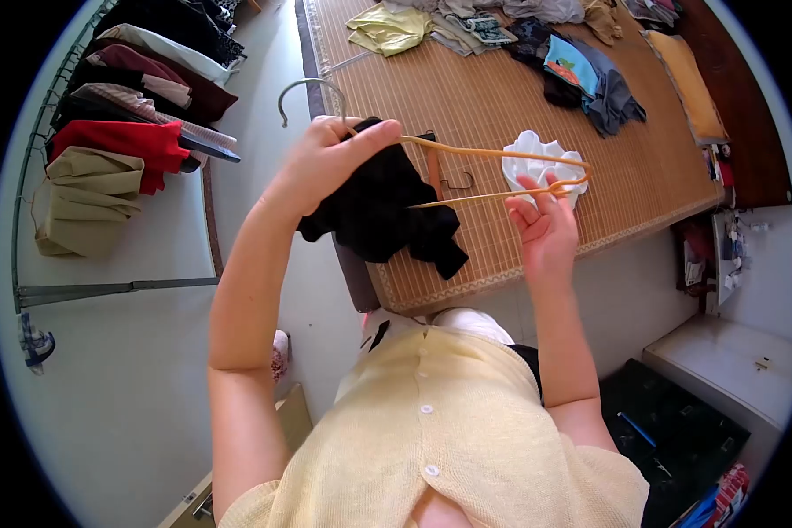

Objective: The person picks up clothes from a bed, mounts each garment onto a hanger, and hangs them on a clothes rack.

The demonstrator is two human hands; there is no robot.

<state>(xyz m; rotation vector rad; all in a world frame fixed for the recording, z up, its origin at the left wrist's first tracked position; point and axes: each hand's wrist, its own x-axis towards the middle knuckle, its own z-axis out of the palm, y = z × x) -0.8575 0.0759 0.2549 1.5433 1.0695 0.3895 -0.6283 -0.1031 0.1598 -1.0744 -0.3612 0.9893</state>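
Note:
My left hand [330,163] is closed near the base of the metal hook of an orange-yellow clothes hanger [484,151]. A black garment [378,202] hangs bunched on the hanger's left part, just under that hand; its lower end lies over the bed's edge. My right hand [546,224] grips the hanger's bare right end, fingers partly curled about it. Just beyond this end, a white garment [532,150] lies crumpled on the mat. Another hanger [434,167] with a metal hook rests on the mat, partly hidden by the black garment.
Several clothes lie along the bed's far side, including a yellow garment [387,31] and a turquoise one [570,63]. A woven mat [466,97] covers the bed. At left stands a metal rack [106,290] with hanging clothes. A white cabinet [722,361] is at lower right.

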